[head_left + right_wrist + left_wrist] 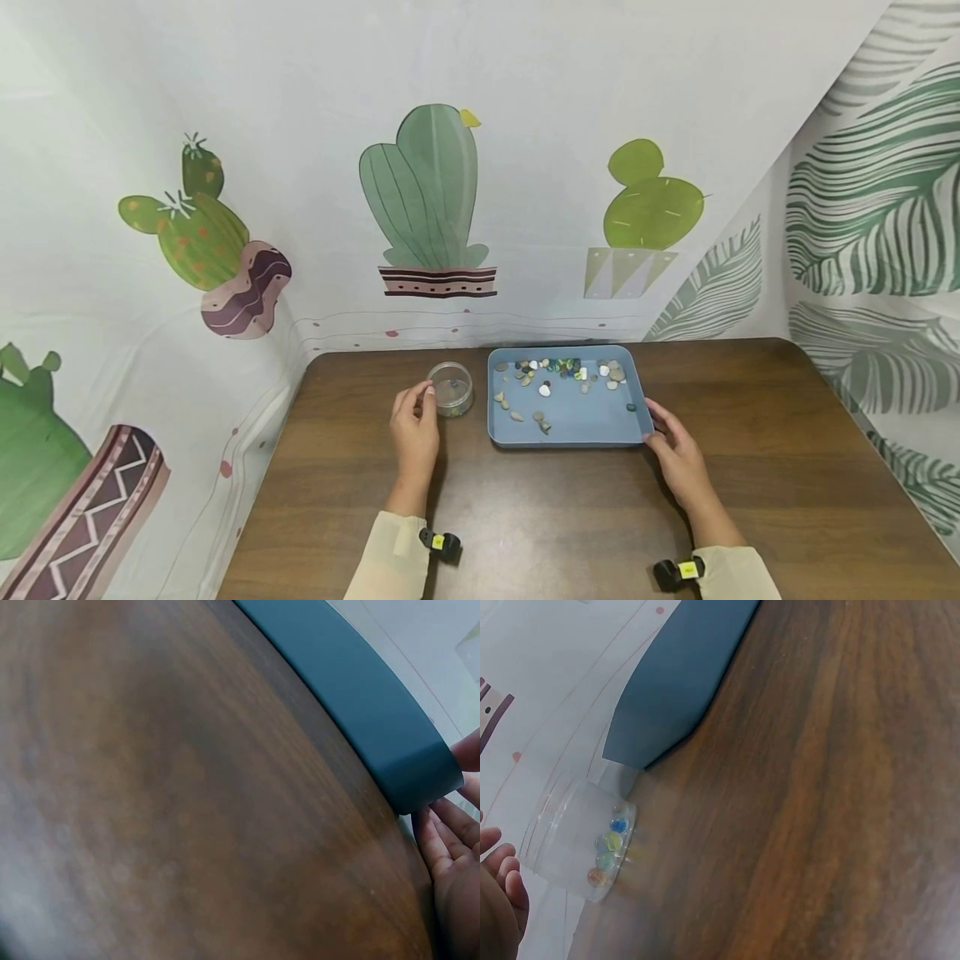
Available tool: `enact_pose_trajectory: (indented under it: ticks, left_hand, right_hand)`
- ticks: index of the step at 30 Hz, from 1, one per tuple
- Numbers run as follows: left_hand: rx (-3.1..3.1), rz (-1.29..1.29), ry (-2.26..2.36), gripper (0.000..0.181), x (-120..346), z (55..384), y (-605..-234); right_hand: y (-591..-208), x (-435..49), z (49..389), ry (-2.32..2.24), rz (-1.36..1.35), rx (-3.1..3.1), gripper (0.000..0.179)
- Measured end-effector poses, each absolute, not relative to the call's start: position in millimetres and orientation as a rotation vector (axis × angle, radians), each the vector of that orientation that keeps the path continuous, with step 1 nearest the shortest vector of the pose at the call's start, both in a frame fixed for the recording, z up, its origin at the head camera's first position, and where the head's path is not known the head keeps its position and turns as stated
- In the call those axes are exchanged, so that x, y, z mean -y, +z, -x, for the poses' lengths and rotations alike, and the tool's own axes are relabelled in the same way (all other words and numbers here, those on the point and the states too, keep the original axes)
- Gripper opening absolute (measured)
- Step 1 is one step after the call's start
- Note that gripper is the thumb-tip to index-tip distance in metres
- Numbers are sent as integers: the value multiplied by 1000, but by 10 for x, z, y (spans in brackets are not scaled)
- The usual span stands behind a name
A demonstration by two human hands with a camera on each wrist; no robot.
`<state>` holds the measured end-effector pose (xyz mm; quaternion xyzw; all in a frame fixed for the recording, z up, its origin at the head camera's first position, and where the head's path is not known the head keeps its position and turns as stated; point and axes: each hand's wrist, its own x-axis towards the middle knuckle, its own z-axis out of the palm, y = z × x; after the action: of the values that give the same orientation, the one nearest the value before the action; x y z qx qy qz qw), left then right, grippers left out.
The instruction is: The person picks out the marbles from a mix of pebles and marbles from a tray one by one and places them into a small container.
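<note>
A clear round plastic jar (451, 390) stands on the table left of the tray; in the left wrist view several coloured glass marbles (606, 860) lie at its bottom. Beside its left rim is my left hand (417, 429), fingertips close to the wall and fingers loosely bent. A shallow blue tray (577, 423) lies flat, with my right hand (677, 454) gripping its front right corner between thumb and fingers. Inside the tray are pebbles (617, 374), a white stone (544, 390), shells (516, 416) and a row of coloured marbles (562, 365) along the back.
The brown wooden table (525, 517) ends at the back against a white cloth (540, 208) printed with cacti. Leaf-patterned cloth (877, 250) hangs at the right. One dark green piece (631, 407) lies alone near the tray's right wall.
</note>
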<state>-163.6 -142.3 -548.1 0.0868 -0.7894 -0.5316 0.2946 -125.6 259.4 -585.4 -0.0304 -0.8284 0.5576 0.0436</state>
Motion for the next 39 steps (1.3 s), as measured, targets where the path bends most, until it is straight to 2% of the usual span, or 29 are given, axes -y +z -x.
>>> enact_pose_trajectory:
  ticks: [20, 39]
  left_hand:
    - [2110, -183, -1483, 15, 1268, 1599, -5386]
    - [2287, 108, -1379, 17, 972, 1650, -5333]
  right_hand:
    - [-5855, -2593, 1248, 1722, 82, 2510, 52]
    - [-5872, -2604, 1256, 1738, 56, 2490, 52]
